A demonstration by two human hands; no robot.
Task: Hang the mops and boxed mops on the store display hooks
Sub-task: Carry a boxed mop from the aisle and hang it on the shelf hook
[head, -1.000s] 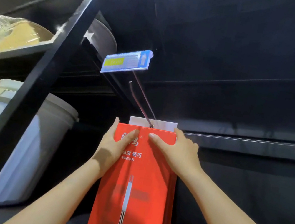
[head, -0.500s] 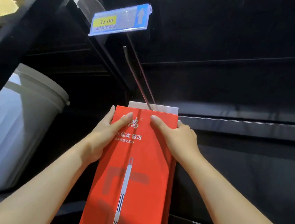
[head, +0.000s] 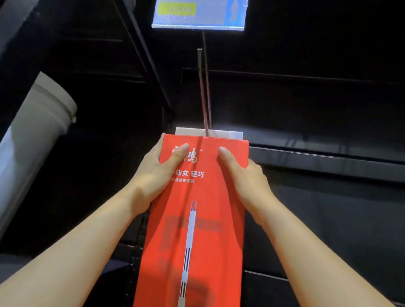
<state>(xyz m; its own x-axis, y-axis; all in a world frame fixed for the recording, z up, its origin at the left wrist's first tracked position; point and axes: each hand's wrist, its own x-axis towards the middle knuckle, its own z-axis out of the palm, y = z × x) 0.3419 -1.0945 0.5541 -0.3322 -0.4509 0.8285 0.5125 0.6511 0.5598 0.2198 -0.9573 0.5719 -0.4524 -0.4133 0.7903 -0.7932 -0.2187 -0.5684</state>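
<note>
Bucket: a white lidded bucket (head: 22, 150) stands on the shelf at the left of the frame, well apart from the work
Left hand: the left hand (head: 158, 172) clasps the box's upper left edge; thumb flat on the red front, fingers wrapped behind
Hook: the wire display hook (head: 204, 86) runs from below the price tag (head: 201, 11) at upper centre down to the box's top
Boxed mop: the red boxed mop (head: 194, 245) hangs upright at centre frame, long axis vertical; its white hang tab (head: 226, 133) meets the wires, apparently threaded
Right hand: the right hand (head: 243, 176) clamps the upper right edge, thumb on the front
Relation: the hook lies straight above and between the hands, both equally near; any further slide probably runs along the wires, away from the camera
</note>
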